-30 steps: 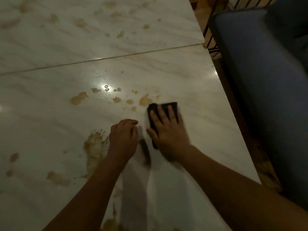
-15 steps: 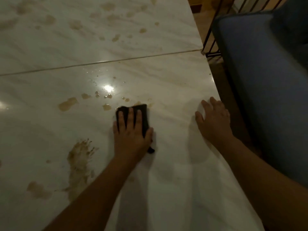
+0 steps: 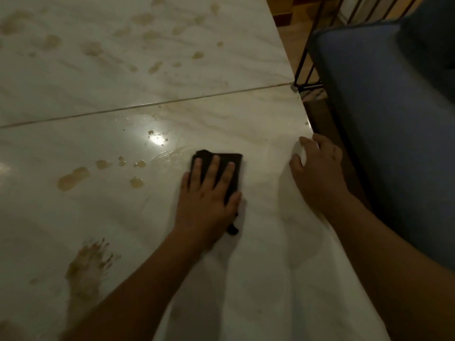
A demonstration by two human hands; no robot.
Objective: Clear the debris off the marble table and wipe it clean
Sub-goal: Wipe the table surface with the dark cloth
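The person leans over a white marble worktop [image 3: 258, 279] made of two slabs. A thin straight seam [image 3: 147, 104] runs across between the near slab and the far one. The left hand [image 3: 209, 193] lies flat on a folded black cloth [image 3: 236, 162] about the middle of the near slab. Its fingers [image 3: 214, 166] are straight and a little spread, pressing the cloth onto the stone, and the thumb lies along the cloth's near right corner. A small dark tip of the cloth pokes out on the near side, beneath the heel of that hand. To the right, well apart from the cloth, the right hand [image 3: 317, 173] rests at the worktop's right edge. It holds nothing, and its fingers are loosely bent with the tips on the stone.

Just left of the cloth the marble shows glossy curved streaks, and a bright lamp glare [image 3: 156, 139] sits a little farther off. Left of that lie several pale brown spots [image 3: 73, 178], some round and one long. Nearer, and farther to the left, there is a broad brown smear [image 3: 88, 262] with ragged streaks at its far end. The far slab carries many faint brown blotches [image 3: 93, 49], scattered over most of it.

Beside the worktop on the right stands a blue padded seat [image 3: 394, 119] with thin black metal bars [image 3: 305, 65] at its far left corner. A strip of wooden floor [image 3: 288, 11] shows beyond the worktop's far right corner.
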